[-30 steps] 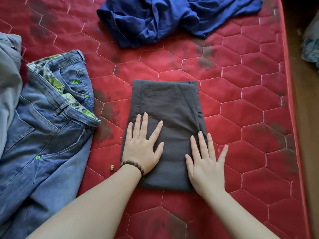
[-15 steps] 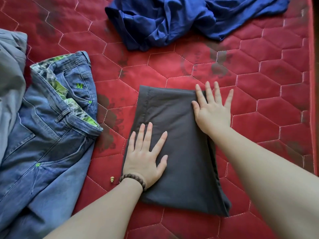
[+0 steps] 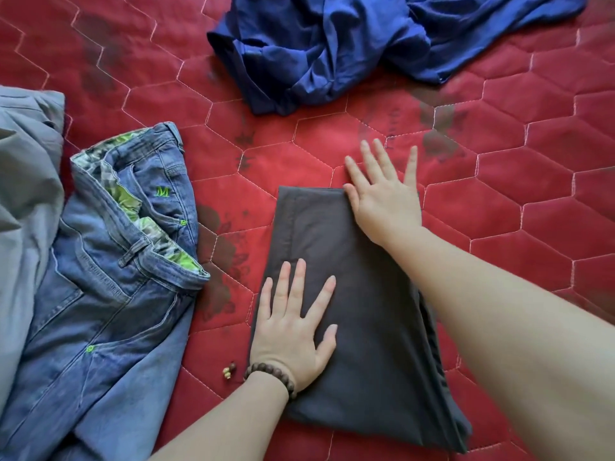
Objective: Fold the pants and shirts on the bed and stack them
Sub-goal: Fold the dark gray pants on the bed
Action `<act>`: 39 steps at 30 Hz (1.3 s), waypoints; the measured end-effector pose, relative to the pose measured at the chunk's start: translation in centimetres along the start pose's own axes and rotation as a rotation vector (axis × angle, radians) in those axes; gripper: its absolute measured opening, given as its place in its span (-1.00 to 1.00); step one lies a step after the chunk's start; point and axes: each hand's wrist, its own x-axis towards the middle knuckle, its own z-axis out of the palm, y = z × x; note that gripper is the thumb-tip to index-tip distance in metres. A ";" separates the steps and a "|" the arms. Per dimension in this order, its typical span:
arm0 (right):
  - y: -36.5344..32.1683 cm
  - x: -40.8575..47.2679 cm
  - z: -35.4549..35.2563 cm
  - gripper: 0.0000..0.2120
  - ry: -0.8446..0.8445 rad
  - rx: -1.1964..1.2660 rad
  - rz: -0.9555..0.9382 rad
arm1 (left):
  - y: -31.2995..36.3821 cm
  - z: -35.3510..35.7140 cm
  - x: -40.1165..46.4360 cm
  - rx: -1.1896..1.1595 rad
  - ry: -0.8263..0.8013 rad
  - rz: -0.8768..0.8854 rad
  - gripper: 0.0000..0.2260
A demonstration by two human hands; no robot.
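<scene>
A dark grey garment (image 3: pixel 362 314) lies folded into a rectangle on the red quilted bed (image 3: pixel 519 207). My left hand (image 3: pixel 293 331), with a bead bracelet at the wrist, presses flat on its near left part, fingers straight. My right hand (image 3: pixel 382 197) lies flat over the far right corner, fingers spread and reaching past the edge onto the bed. Blue jeans (image 3: pixel 109 294) with a green-patterned waistband lie unfolded to the left. A crumpled royal-blue garment (image 3: pixel 332 48) sits at the far side.
A light grey garment (image 3: pixel 26 201) is bunched at the left edge, partly under the jeans. A small bead charm (image 3: pixel 229 370) hangs by my left wrist on the mattress.
My right hand has slid from the garment's near right part up to its far right corner, smoothing the fabric. My left hand has stayed in place. The view has moved closer.
</scene>
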 end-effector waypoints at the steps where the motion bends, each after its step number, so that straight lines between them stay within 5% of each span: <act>1: -0.3 -0.5 -0.4 -0.50 0.088 0.032 -0.003 | 0.0 0.1 0.0 0.001 0.000 0.001 -0.36; 4: -2.7 -5.9 0.1 -0.54 0.222 0.185 -0.299 | -0.1 0.2 0.0 0.003 0.002 0.007 -0.40; 6: -2.9 -10.1 1.2 -0.54 0.089 0.171 -0.448 | -0.1 0.2 0.0 -0.003 0.012 0.012 -0.44; 11: 3.5 -9.9 2.4 -0.52 -0.026 0.036 -0.041 | -0.1 0.3 0.0 0.017 0.017 0.022 -0.37; 14: 2.3 -9.8 1.5 -0.51 0.092 0.142 0.180 | -0.2 0.3 0.0 0.026 0.024 0.022 -0.37; 17: -3.4 -13.2 1.5 -0.48 0.192 0.266 0.029 | -0.2 0.2 -0.1 0.020 0.034 0.024 -0.39; 19: -5.3 -17.6 2.3 -0.47 0.081 0.293 -0.044 | -0.2 0.3 -0.1 0.018 0.038 0.022 -0.39; 24: 0.0 -24.5 3.9 -0.49 -0.053 0.230 0.284 | -0.1 -0.3 -0.1 0.023 0.002 0.005 -0.40; 27: -0.5 -24.3 3.3 -0.50 0.000 0.260 0.309 | 0.2 -1.3 -0.3 -0.009 -0.018 -0.028 -0.43; 31: -2.5 -24.1 2.5 -0.51 0.187 0.377 0.431 | -0.6 -2.7 -1.4 -0.252 0.099 -0.383 -0.50; 39: -0.9 -24.7 1.7 -0.53 -0.094 0.389 0.481 | 1.4 -3.7 -2.6 -0.412 -0.080 -0.351 -0.53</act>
